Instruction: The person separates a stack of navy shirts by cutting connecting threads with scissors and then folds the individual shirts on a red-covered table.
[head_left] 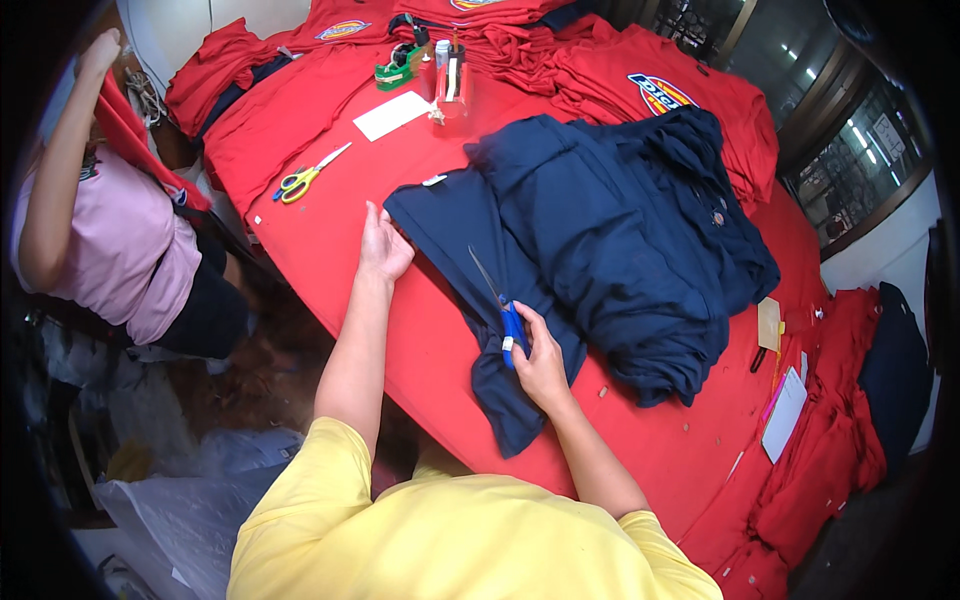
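Note:
A navy garment [455,225] lies spread on the red-covered table in front of me, joining a bulky heap of navy clothing [620,250] to its right. My left hand [385,245] is at the garment's left edge, palm turned up and thumb apart from the cloth; some of its fingertips are hard to make out against the edge. Blue-handled scissors [512,330] are in my right hand [540,365], which is closed around the handles. Their blades point away from me, over the navy cloth. A small white label [434,181] shows at the garment's far edge.
Yellow-handled scissors [300,184], white paper [391,116], a green tape dispenser [398,68] and a red pen holder [453,100] sit farther back. Red shirts [650,75] pile up behind. A clipboard [784,415] lies right. Another person [120,240] stands at left, holding red cloth.

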`<action>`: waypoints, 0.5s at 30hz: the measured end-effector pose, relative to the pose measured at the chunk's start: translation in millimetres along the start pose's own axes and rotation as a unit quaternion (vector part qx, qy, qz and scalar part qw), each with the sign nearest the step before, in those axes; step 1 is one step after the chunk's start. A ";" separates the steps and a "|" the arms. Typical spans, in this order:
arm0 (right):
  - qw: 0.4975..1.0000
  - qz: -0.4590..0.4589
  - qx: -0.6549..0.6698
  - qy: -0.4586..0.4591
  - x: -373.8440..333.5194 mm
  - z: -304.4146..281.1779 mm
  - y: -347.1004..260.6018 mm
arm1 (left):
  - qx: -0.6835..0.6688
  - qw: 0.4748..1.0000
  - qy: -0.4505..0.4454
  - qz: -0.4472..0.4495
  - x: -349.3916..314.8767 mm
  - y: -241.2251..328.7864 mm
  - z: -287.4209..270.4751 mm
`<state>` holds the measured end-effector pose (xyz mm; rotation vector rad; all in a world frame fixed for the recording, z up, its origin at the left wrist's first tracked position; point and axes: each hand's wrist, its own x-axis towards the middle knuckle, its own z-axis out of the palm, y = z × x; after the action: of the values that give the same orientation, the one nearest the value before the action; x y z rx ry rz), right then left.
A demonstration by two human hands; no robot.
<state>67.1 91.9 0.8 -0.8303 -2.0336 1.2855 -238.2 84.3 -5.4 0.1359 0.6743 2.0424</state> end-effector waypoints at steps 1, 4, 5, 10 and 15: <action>1.000 -0.008 -0.012 0.006 -1.8 -0.6 2.2 | 0.001 1.000 0.001 -0.008 0.4 -1.5 -0.3; 0.999 -0.032 -0.019 0.014 -0.6 -0.5 5.3 | 0.018 1.000 0.006 -0.020 -1.5 -2.3 -3.1; 0.999 -0.040 -0.015 0.014 -1.5 -0.4 6.0 | 0.033 0.999 0.007 -0.016 -2.2 0.2 -3.9; 0.997 -0.068 0.017 0.037 -8.8 3.5 15.0 | 0.049 0.999 0.000 -0.014 -8.8 6.6 -3.5; 0.996 -0.078 0.003 0.038 -8.7 1.7 22.6 | 0.081 0.995 0.046 -0.019 -18.0 5.4 3.5</action>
<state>75.6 92.0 -21.9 -0.6917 -1.9901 1.1557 -231.3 68.9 3.4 0.1220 0.8947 1.9656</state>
